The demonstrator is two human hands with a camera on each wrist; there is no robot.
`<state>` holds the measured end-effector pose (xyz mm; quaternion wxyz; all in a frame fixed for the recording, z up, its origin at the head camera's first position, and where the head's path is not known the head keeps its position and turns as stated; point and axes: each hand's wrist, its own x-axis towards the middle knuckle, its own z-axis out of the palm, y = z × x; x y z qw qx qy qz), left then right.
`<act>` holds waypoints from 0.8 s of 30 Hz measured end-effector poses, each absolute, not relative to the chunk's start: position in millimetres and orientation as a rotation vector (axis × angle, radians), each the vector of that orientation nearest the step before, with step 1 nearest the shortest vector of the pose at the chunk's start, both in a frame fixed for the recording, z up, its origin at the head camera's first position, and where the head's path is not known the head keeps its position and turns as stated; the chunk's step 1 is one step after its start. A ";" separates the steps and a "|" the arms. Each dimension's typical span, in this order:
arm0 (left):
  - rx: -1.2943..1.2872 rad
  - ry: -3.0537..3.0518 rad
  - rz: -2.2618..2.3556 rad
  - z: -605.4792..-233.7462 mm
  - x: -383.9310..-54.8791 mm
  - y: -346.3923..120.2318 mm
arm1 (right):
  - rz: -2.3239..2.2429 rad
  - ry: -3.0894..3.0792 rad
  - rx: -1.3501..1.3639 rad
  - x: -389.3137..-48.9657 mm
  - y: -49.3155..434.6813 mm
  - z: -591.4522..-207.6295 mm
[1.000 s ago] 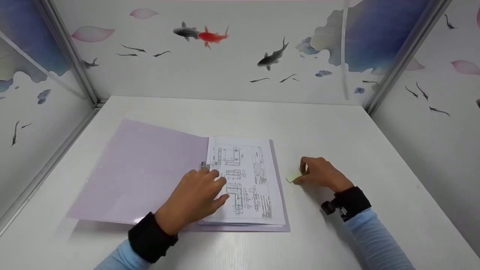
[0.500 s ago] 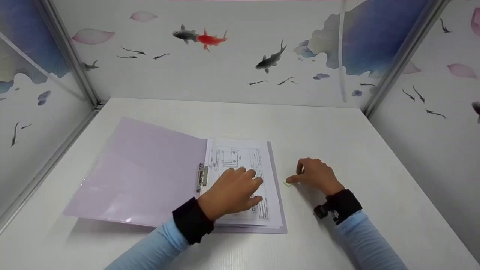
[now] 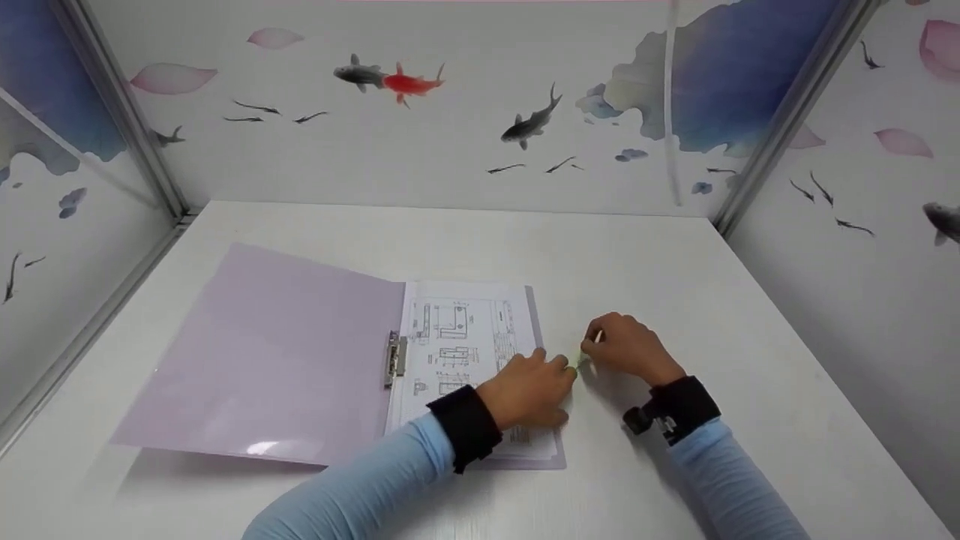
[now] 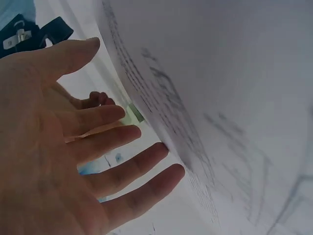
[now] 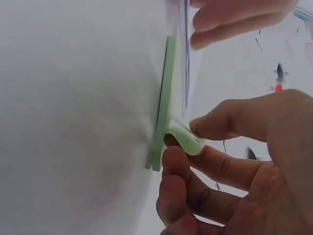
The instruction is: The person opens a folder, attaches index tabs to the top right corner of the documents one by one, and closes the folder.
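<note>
A pale green sticky note pad [image 5: 165, 93] stands out in the right wrist view, its top sheet bent up at one end. My right hand [image 3: 630, 349] pinches that lifted end between thumb and fingers. Beside it, my left hand [image 3: 525, 390] is over the right edge of the printed drawing sheets [image 3: 450, 322], its fingertips close to the pad. The left wrist view shows the left fingers [image 4: 132, 196] nearly straight and spread along the paper's edge. In the head view the pad is mostly hidden by the hands.
An open lilac folder [image 3: 277, 352] lies on the white table [image 3: 450, 240], its cover spread to the left and tilted up. A metal clip [image 3: 394, 360] sits at its spine. Walls with painted fish [image 3: 529, 124] enclose the table on the back and sides.
My left hand has moved right from the folder's clip, across the drawing, to the sticky note pad. The right hand has stayed near the pad, and the top sheet's end now bends up.
</note>
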<state>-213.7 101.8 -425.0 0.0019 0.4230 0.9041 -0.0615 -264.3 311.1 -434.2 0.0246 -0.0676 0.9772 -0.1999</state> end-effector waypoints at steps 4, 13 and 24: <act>1.297 2.859 -0.258 -429.2 -213.1 110.4 | -0.623 3.063 -0.212 -262.6 308.9 -439.6; 1.263 2.848 -0.241 -425.7 -213.6 114.3 | -0.568 3.141 -0.272 -261.5 309.7 -439.8; 1.261 2.907 -0.369 -428.3 -208.3 117.3 | -0.618 3.185 -0.226 -266.4 325.7 -437.9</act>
